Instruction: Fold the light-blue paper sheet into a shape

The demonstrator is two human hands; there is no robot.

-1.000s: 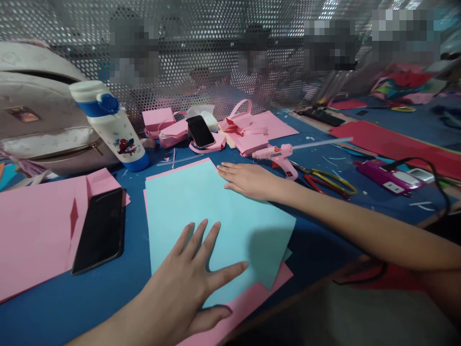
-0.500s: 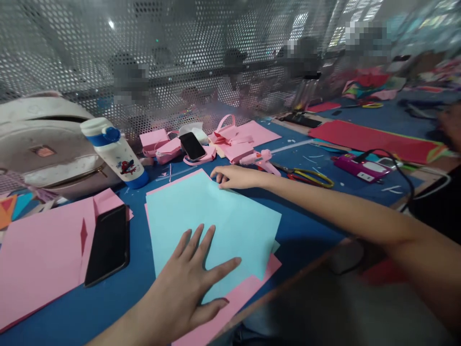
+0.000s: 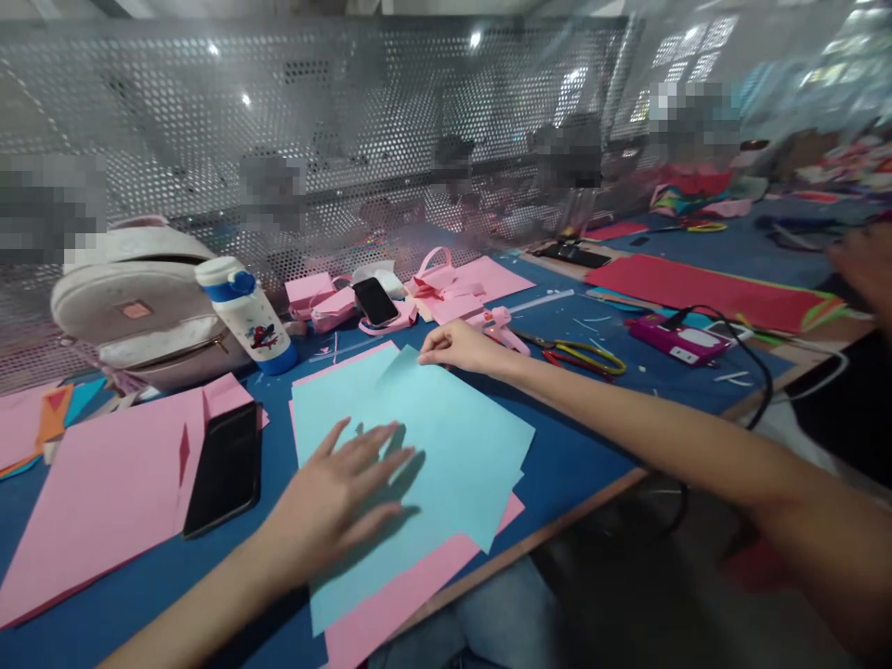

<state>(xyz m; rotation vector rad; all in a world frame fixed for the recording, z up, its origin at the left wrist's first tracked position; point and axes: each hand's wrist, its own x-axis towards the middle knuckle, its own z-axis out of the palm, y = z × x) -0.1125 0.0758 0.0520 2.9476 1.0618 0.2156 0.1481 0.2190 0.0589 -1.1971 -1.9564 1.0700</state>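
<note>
Light blue paper lies in overlapping sheets on top of pink paper, near the table's front edge. My right hand pinches the far corner of the top light blue sheet, which is bent up slightly there. Over the sheet's near left part is my left hand, fingers spread, with shadows beneath them; it appears lifted just off the paper. Behind my right hand lie a pink glue gun and yellow-handled scissors.
To the left are a black phone on pink sheets, a bottle and a backpack. A purple power strip and red paper sit at right, near another person's hand. A perforated metal screen stands behind.
My left hand has risen from lying flat on the light blue paper. The sheet's far corner, in my right hand, is now raised and bent. The view has shifted slightly.
</note>
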